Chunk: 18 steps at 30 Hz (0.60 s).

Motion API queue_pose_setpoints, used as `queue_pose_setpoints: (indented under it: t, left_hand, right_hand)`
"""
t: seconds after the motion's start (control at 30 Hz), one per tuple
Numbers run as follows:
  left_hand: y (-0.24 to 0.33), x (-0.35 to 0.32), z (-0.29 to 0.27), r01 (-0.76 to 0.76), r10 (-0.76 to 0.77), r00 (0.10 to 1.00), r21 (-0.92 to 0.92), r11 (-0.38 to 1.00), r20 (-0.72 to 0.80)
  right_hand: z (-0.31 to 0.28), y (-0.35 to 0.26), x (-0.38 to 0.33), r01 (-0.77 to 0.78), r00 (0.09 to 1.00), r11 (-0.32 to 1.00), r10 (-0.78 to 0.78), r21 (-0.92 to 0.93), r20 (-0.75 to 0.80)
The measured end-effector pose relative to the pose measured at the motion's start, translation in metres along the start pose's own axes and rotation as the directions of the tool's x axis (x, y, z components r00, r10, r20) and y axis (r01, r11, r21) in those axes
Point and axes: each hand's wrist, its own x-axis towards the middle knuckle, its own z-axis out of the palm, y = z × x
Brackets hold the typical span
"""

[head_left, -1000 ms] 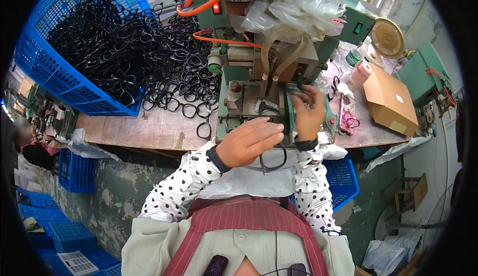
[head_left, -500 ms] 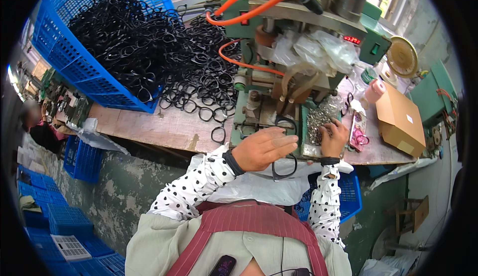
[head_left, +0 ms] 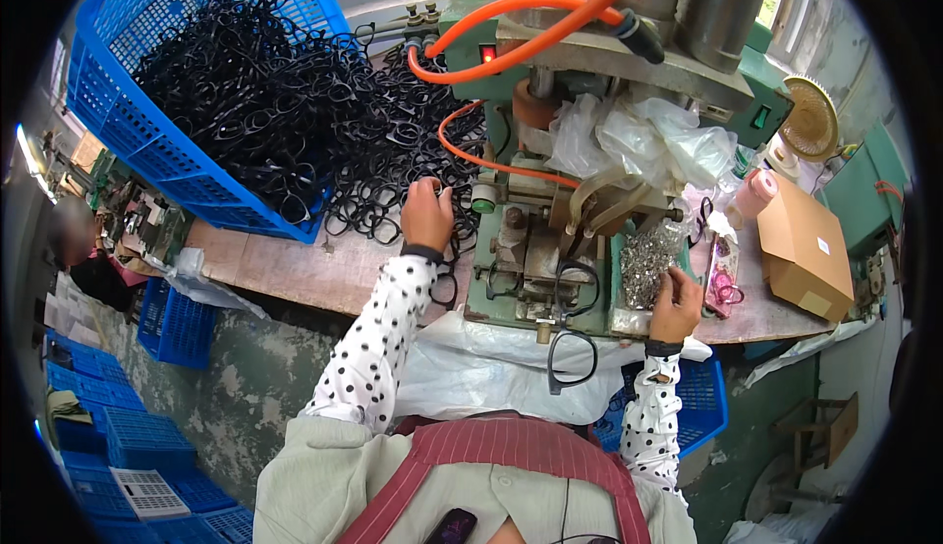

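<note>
Nearest the person, a black eyeglass frame (head_left: 573, 357) hung off the front edge of the green press machine (head_left: 535, 259), over a white plastic sheet (head_left: 491, 372). Just right of it, the right hand (head_left: 676, 305) rested at a tray of small metal parts (head_left: 646, 264), its fingers curled together into the pile; whether they pinched a piece I could not tell. Farther left, the left hand (head_left: 426, 214) reached onto the loose black frames (head_left: 393, 190) spread on the wooden surface (head_left: 285, 269), fingers bent down on them. Beyond stood a blue basket (head_left: 108, 102) heaped with more frames, and orange hoses (head_left: 511, 43) looped above the machine.
</note>
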Motion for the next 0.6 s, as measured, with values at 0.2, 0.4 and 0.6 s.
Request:
queue_pose_setpoints:
  t: [0.2,0.4,0.6]
  left_hand:
    - [-0.016,0.022,0.025,0.203,-0.251,0.931,0.198,0.959,0.264]
    - [-0.003,-0.009,-0.007,0.257,-0.227,0.964,-0.277,0.926,0.138]
    - [0.097,-0.058,-0.089,-0.261,0.204,0.964,-0.462,0.848,-0.169]
  right_hand:
    - [0.001,0.013,-0.002,0.049,0.998,0.992,-0.054,-0.113,-0.035]
    - [-0.001,0.002,0.006,0.197,0.980,0.974,-0.197,-0.112,0.009]
    - [0.012,-0.059,0.008,-0.200,0.967,0.912,0.126,0.358,0.220]
